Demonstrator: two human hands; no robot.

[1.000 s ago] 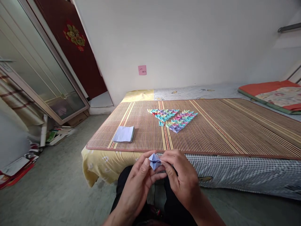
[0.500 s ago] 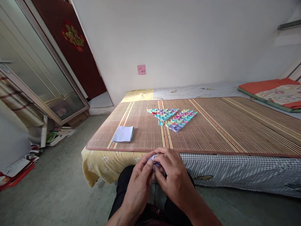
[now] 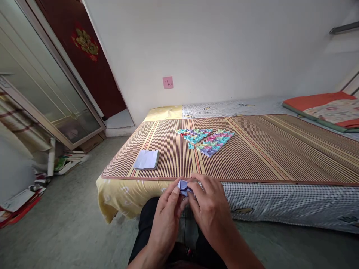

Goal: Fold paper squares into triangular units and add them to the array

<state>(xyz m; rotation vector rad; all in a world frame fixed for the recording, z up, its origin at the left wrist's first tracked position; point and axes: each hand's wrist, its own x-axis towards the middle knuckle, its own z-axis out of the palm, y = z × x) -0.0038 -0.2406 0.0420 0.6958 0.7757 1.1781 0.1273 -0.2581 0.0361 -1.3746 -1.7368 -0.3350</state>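
A small lilac folded paper piece point(image 3: 183, 186) sits pinched between both hands just in front of the bed's near edge. My left hand point(image 3: 166, 219) grips it from the left with thumb and fingers closed. From the right, my right hand point(image 3: 209, 211) closes its fingertips on the same piece and covers part of it. On the striped bamboo mat point(image 3: 266, 149) lies a stack of lilac paper squares point(image 3: 147, 160) to the left. Farther back lie two flat groups of several colourful folded paper pieces point(image 3: 206, 139).
The bed has a yellow sheet point(image 3: 117, 194) at its left corner and a checked side point(image 3: 280, 203). Folded orange bedding point(image 3: 322, 106) lies at the far right. Books and papers point(image 3: 67, 160) sit on the floor at left, beside a glass door point(image 3: 47, 89). A pink note point(image 3: 167, 82) sticks to the wall.
The paper piece stood open between my fingers a second ago. Now it is pressed flatter and my hands have closed in over it.
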